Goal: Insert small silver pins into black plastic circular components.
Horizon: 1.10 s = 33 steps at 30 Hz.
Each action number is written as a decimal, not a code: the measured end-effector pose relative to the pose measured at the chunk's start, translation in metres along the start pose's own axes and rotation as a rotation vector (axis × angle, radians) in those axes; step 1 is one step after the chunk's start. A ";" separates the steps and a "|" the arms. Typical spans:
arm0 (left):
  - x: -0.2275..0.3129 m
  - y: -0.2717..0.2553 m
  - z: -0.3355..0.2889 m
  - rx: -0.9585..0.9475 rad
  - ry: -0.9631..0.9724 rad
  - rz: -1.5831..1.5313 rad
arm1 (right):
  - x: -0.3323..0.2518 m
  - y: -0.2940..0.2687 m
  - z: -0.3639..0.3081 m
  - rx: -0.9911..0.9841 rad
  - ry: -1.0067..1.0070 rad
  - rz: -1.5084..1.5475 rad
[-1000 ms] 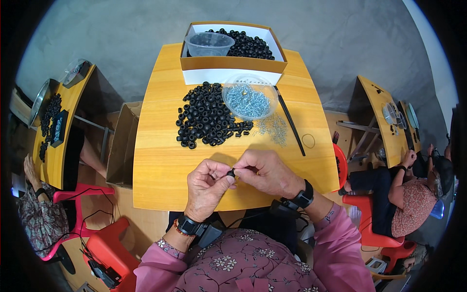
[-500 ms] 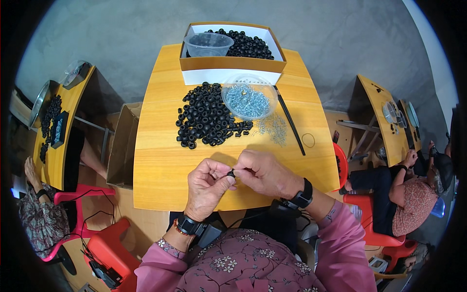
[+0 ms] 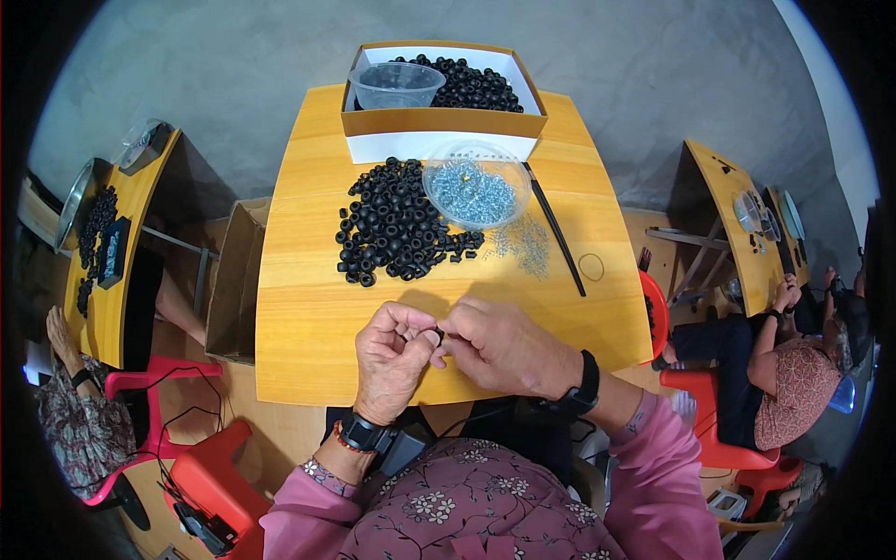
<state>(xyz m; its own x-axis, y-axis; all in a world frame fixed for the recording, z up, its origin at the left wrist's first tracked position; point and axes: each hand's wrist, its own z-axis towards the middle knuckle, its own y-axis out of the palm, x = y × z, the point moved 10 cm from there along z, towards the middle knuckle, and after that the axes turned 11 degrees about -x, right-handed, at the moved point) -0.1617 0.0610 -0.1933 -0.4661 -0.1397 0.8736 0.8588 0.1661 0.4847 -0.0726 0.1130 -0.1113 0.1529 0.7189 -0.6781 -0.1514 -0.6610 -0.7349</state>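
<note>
Okay, left hand (image 3: 392,359) pinches small black bead (image 3: 439,333); right hand (image 3: 509,345), fingers closed, just right of it; axis unclear.

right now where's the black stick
In the head view, the black stick lies on the right of the table, between the blue-filled bowl and the thin loop.

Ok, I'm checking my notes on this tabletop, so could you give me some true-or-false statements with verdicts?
1. The left hand pinches a small black piece, and the right hand meets it there. True.
2. The pile of black beads lies right of the clear round container. False: it lies to the left.
3. A thin black stick lies right of that container. True.
4. The thin loop encircles the stick. False: it lies apart, to the right.
5. The open box contains black beads. True.
</note>
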 end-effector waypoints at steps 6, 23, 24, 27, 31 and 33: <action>0.002 -0.003 -0.001 0.073 0.041 0.001 | -0.011 -0.002 -0.003 0.057 0.019 -0.080; -0.005 -0.007 0.001 0.100 0.074 -0.049 | -0.007 0.002 -0.004 0.224 -0.012 -0.211; -0.005 -0.006 0.001 0.099 0.074 -0.048 | -0.006 0.002 -0.005 0.226 -0.022 -0.211; -0.004 0.000 0.002 0.068 0.050 -0.064 | -0.002 0.000 -0.008 0.253 -0.023 -0.182; -0.001 0.001 0.002 0.022 -0.071 0.061 | 0.003 -0.008 -0.014 0.298 -0.033 -0.108; -0.003 0.005 0.002 -0.045 -0.129 0.124 | -0.001 -0.009 -0.014 0.275 -0.054 -0.158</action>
<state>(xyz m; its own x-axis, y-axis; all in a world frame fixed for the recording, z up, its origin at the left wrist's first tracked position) -0.1569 0.0642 -0.1933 -0.3767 0.0057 0.9263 0.9187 0.1303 0.3728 -0.0576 0.1152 -0.1044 0.1445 0.8232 -0.5491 -0.3896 -0.4628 -0.7963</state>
